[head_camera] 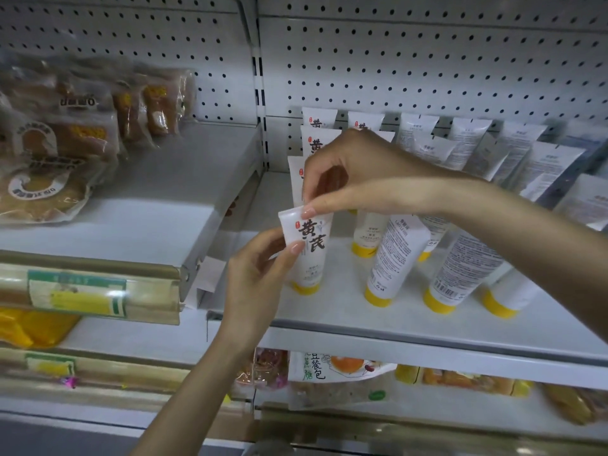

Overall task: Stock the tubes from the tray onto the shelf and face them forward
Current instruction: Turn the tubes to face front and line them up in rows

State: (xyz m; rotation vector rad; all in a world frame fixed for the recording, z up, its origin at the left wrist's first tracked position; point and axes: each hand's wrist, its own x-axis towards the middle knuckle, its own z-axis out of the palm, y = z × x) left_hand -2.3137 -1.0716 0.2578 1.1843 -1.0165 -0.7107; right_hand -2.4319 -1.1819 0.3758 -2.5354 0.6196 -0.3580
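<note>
The left hand [256, 274] and right hand [358, 172] each pinched a white, yellow-capped plastic tube [312, 258] marked 黄芪. Similar tubes [394, 255] crowding its right showed barcoded backs.

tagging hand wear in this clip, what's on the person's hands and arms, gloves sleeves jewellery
Both the left hand and right hand are bare: no gloves, rings, watch or bracelets show. No sleeve shows anywhere in frame.
</note>
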